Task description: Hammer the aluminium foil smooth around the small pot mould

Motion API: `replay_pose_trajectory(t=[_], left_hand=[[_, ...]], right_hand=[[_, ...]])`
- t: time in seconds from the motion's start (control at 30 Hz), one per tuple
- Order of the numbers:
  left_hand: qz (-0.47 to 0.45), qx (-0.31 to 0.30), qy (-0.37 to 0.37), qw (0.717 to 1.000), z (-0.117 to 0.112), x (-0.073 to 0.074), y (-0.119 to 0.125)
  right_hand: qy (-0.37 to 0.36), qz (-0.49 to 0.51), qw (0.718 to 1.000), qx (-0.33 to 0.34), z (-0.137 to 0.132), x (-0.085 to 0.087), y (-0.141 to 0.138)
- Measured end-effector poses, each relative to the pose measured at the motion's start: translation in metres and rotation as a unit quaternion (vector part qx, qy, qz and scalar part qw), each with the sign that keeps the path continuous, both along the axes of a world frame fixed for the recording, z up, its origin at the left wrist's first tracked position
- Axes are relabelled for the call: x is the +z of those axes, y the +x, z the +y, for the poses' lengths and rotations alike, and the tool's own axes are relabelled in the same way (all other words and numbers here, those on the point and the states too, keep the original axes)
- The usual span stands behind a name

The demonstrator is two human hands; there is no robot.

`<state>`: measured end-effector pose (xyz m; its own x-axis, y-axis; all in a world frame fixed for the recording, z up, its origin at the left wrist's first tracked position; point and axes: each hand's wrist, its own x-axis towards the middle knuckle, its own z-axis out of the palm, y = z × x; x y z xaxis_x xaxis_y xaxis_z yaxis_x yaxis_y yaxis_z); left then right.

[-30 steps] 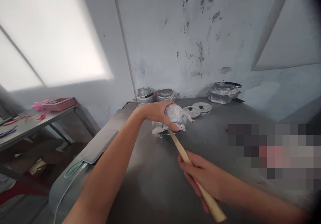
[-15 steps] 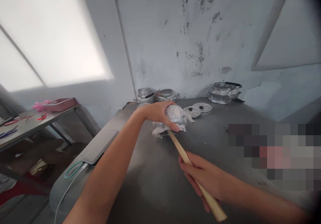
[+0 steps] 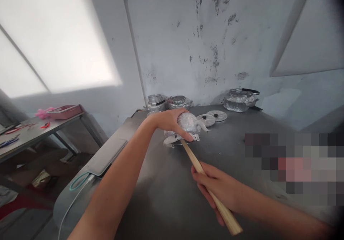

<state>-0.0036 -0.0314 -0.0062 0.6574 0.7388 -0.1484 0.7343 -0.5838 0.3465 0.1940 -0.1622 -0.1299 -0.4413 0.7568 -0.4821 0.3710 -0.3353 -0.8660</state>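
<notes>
My left hand point(image 3: 173, 121) lies over a rounded silvery object point(image 3: 189, 122), its thumb and fingers curved around the near and far sides. This object looks crinkled and shiny, and I cannot make out its kind. A whitish strip with dark marks point(image 3: 174, 138) runs along its front, under my thumb. My right hand point(image 3: 215, 182) is wrapped round a pale wooden stick point(image 3: 193, 157). The stick slants from the lower right up to the front of the silvery object, where its far end is hidden.
Two round lids with black knobs point(image 3: 215, 116) lie behind the silvery object. Silvery pots point(image 3: 156, 103) stand along the wall, with another stack point(image 3: 238, 100) at back right. A grey laptop-like slab point(image 3: 107, 157) with a cable is at left. A side table holds a pink tray point(image 3: 64, 112).
</notes>
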Motion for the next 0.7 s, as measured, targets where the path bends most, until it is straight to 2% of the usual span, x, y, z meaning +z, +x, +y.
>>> replay_pose_trajectory(t=[0.2, 0.43, 0.63, 0.7], left_hand=[[-0.008, -0.001, 0.004, 1.000, 0.000, 0.000, 0.000], [0.001, -0.004, 0.004, 1.000, 0.000, 0.000, -0.001], [-0.005, -0.003, 0.007, 1.000, 0.001, 0.000, -0.001], [-0.006, -0.003, 0.005, 1.000, 0.001, 0.000, -0.001]], right_hand=[[0.030, 0.014, 0.999, -0.027, -0.003, 0.008, -0.004], [-0.008, 0.017, 1.000, -0.009, 0.001, -0.003, 0.003], [0.042, 0.011, 0.999, -0.027, -0.003, 0.011, -0.004], [0.044, 0.006, 0.999, -0.021, -0.004, 0.010, -0.005]])
